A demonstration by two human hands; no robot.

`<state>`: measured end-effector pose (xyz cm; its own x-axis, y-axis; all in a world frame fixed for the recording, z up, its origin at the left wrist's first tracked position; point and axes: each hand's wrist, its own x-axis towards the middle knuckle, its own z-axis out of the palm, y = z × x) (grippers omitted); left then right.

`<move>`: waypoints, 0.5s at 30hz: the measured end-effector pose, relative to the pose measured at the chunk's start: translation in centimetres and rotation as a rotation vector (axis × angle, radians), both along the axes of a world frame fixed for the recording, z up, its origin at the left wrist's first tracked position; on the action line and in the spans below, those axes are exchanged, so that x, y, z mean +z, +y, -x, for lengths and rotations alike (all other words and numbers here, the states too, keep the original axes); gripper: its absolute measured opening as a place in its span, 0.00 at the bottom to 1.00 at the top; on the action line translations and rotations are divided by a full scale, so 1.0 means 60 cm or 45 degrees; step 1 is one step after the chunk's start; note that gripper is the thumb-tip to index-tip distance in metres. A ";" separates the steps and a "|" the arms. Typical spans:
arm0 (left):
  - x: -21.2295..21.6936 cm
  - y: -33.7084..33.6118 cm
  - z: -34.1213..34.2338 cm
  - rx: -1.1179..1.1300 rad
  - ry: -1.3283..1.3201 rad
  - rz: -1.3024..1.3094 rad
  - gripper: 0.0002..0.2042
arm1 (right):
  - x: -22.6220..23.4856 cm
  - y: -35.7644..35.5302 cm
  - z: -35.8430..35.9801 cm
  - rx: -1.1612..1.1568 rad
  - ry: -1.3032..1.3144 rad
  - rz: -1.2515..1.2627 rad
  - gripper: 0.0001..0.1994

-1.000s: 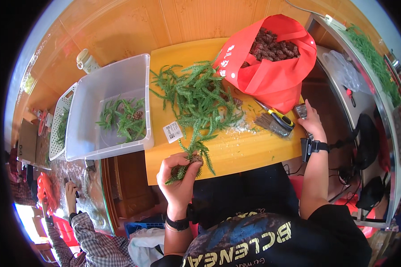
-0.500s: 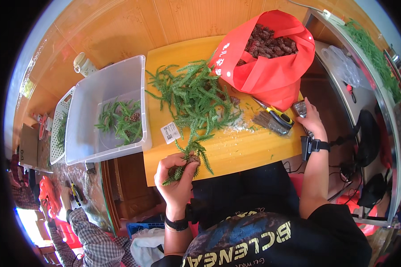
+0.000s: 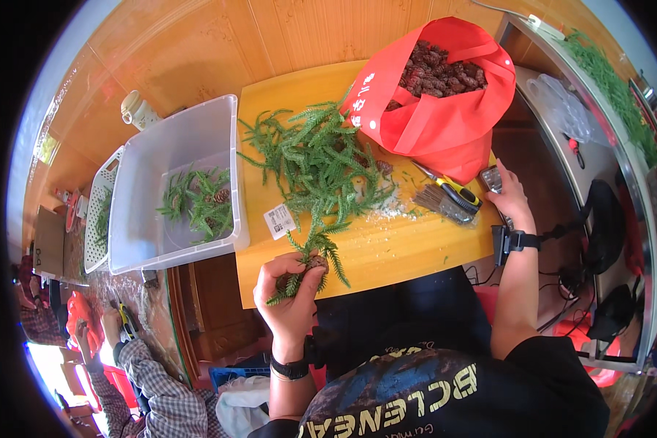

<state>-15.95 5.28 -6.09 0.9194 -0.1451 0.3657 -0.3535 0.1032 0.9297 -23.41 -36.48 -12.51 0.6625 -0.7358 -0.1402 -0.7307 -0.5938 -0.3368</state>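
Observation:
Near the table's front edge my left hand (image 3: 288,296) pinches a green artificial pine sprig (image 3: 318,239) with a brown pine cone (image 3: 316,263) at its middle. Sprig tips stick out above and below the fingers. At the table's right edge my right hand (image 3: 512,197) is closed around a small dark-grey, shiny-topped object (image 3: 491,177); its kind I cannot make out, as the fingers partly cover it. A pile of loose green pine sprigs (image 3: 321,157) lies beyond my left hand. Just left of my right hand are yellow-and-black pliers (image 3: 458,194) and a bundle of thin brown stems (image 3: 445,204) in clear wrap.
A red bag (image 3: 445,131) full of pine cones (image 3: 445,69) stands at the back right. Left of the yellow table (image 3: 416,252) is a clear plastic bin (image 3: 175,260) holding finished-looking sprigs with cones. A white label (image 3: 278,220) lies by the pile. At lower left a person's checked sleeve (image 3: 150,372) shows.
Both my hands hold nearly the same place and grip. At lower left the other person's hands and sleeves have shifted slightly.

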 end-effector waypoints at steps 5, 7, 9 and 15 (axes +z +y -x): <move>0.005 -0.002 0.000 0.001 -0.015 -0.024 0.12 | 0.005 0.003 0.000 -0.036 0.038 0.011 0.43; 0.005 -0.001 0.000 0.002 -0.024 -0.036 0.12 | 0.004 0.002 -0.001 -0.027 0.040 -0.007 0.43; 0.003 0.000 0.000 -0.004 -0.041 -0.040 0.12 | 0.006 0.010 0.000 -0.007 0.042 0.019 0.43; 0.005 -0.001 0.001 -0.020 -0.031 -0.011 0.13 | 0.011 0.021 -0.003 -0.049 0.062 0.138 0.42</move>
<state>-16.01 5.21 -5.81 0.9077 -0.1624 0.3869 -0.3747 0.1012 0.9216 -23.23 -35.25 -11.87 0.6279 -0.7731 -0.0898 -0.7676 -0.5961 -0.2357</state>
